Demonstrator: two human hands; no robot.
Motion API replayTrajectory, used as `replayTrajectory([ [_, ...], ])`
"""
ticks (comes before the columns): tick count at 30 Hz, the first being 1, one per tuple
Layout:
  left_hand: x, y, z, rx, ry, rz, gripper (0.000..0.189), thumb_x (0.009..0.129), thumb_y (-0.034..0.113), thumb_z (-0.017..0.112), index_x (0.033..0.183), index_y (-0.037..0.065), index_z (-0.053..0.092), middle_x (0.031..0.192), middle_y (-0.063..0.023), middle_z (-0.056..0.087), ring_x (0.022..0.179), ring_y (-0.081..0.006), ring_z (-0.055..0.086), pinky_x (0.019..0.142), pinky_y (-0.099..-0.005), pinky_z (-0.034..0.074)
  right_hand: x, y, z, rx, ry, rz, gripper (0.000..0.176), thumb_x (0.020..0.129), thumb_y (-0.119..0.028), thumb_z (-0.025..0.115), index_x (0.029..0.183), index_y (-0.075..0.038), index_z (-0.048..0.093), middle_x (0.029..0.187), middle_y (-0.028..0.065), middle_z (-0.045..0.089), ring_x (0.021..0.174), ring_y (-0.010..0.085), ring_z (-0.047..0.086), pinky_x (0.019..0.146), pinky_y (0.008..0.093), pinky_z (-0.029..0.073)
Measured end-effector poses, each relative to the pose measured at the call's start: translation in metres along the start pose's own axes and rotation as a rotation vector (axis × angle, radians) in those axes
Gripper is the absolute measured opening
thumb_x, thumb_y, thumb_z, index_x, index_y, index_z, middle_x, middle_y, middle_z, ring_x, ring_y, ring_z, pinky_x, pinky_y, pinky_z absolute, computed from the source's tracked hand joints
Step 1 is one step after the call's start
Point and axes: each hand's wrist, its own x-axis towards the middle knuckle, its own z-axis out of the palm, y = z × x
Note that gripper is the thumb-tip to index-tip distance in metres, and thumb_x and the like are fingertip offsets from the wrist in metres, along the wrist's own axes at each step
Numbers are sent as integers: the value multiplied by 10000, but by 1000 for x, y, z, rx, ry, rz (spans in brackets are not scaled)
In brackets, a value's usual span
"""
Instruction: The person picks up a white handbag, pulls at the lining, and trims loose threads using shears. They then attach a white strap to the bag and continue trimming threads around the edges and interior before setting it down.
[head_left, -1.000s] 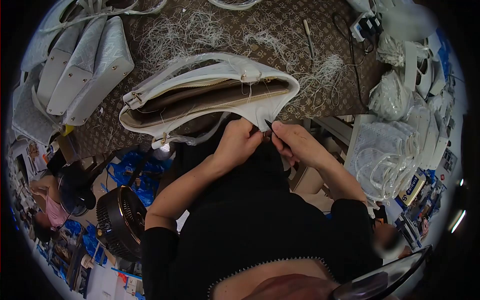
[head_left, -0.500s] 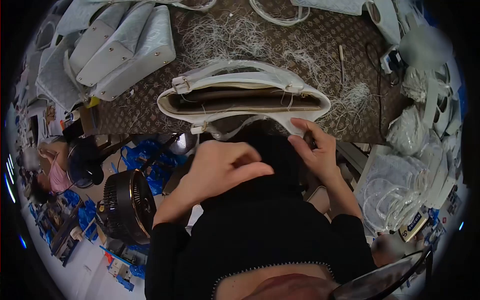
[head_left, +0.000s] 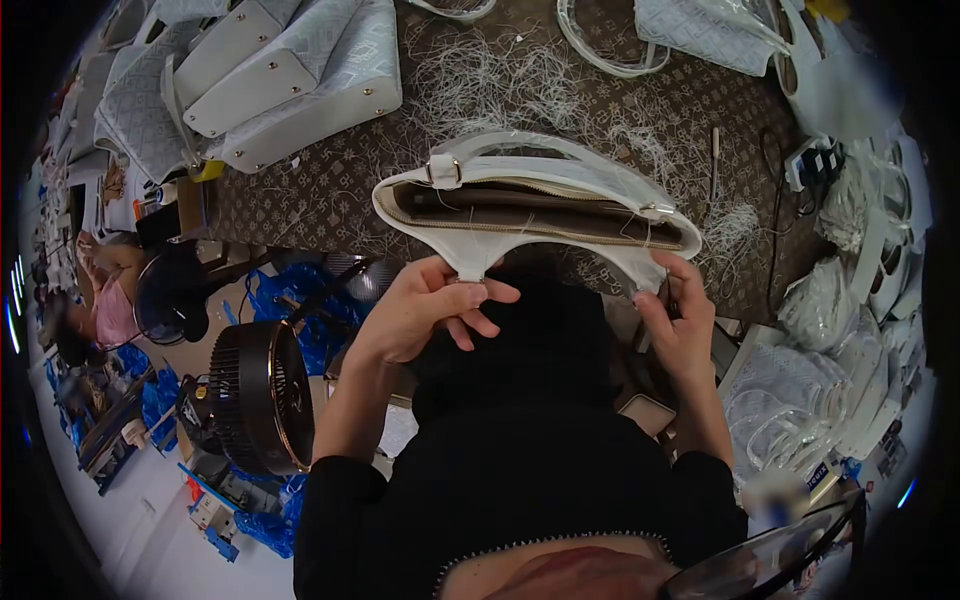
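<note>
A white handbag (head_left: 480, 244) lies at the table's near edge with its mouth facing me. Its zippered opening is spread, showing a brown lining, and loose threads cross the rim. A clear-wrapped handle (head_left: 560, 143) arches along the far side, with a metal-ringed tab at its left end. My left hand (head_left: 430, 310) pinches the white strap tab at the near left side of the bag between thumb and fingers. The near right strap tab is between the thumb and fingers of my right hand (head_left: 682, 318). Fingers partly cover both tabs.
Several white patterned handbags (head_left: 310, 100) stand at the back left. Cut threads (head_left: 490, 85) litter the brown patterned table (head_left: 300, 205). A thin tool (head_left: 714, 160) lies at the right. Wrapped bags (head_left: 790, 390) are piled lower right; a black fan (head_left: 255, 395) stands lower left, and another person sits far left.
My left hand has moved up from above my lap and closed on the bag's near left tab. The right hand stays at the near right tab; the view has shifted.
</note>
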Motion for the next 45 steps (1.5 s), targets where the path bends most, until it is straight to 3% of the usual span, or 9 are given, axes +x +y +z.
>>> replayTrajectory([
  [4,-1,-5,-2,-14,-5,19,319,839,99,567,1120,-34,497,993,-143,624,700,-143,646,537,-208,529,-9,-30,-1,170,-6,-87,238,834,-78,573,1042,-3,486,592,-12,434,526,55,361,499,191,315],
  [6,-2,-6,-3,-1,-9,19,310,846,96,558,1123,-27,495,999,-136,620,709,-144,645,551,-213,531,-13,-46,-1,330,-300,22,195,901,-166,458,984,9,477,610,-14,435,515,46,343,483,190,285],
  [7,-3,-7,-4,16,-16,16,301,853,93,548,1126,-21,492,1005,-128,616,718,-145,644,565,-218,534,-11,-52,1,327,-298,22,195,901,-166,458,984,9,477,610,-14,435,515,46,343,483,190,285],
  [9,-4,-8,-3,28,-23,14,291,858,88,542,1126,-14,493,1003,-123,614,734,-145,641,576,-225,535,-2,-61,10,410,-678,314,321,946,-294,361,995,3,471,611,-13,420,496,43,327,459,190,272],
  [14,-5,-18,-6,32,-41,21,265,865,81,532,1112,-9,495,988,-110,611,765,-145,632,596,-243,538,8,-69,54,473,-839,437,411,954,-394,295,973,-25,477,579,-14,384,430,37,289,393,179,241],
  [16,-5,-23,-8,45,-55,38,244,870,86,526,1095,-4,498,968,-93,612,761,-140,625,607,-248,537,12,-71,61,543,-911,602,441,956,-425,276,960,-32,478,570,-22,364,416,35,273,370,177,237],
  [22,-7,-29,-10,58,-94,53,199,878,93,521,1062,24,498,888,-33,604,764,-107,601,616,-232,517,18,-73,71,582,-938,827,533,929,-522,260,949,-34,474,582,-29,348,398,36,256,354,187,259],
  [41,-7,-41,-7,126,-65,67,203,881,108,516,1058,10,501,907,-50,611,792,-117,611,632,-244,525,22,-77,68,517,-940,963,516,936,-503,270,962,-35,487,577,-33,360,392,38,252,339,192,243],
  [45,-5,-43,-7,141,-104,53,286,882,89,507,1154,24,448,951,-50,602,835,-126,606,660,-240,519,21,-75,69,545,-903,975,486,943,-484,261,958,-48,475,555,-31,351,372,36,240,327,181,228],
])
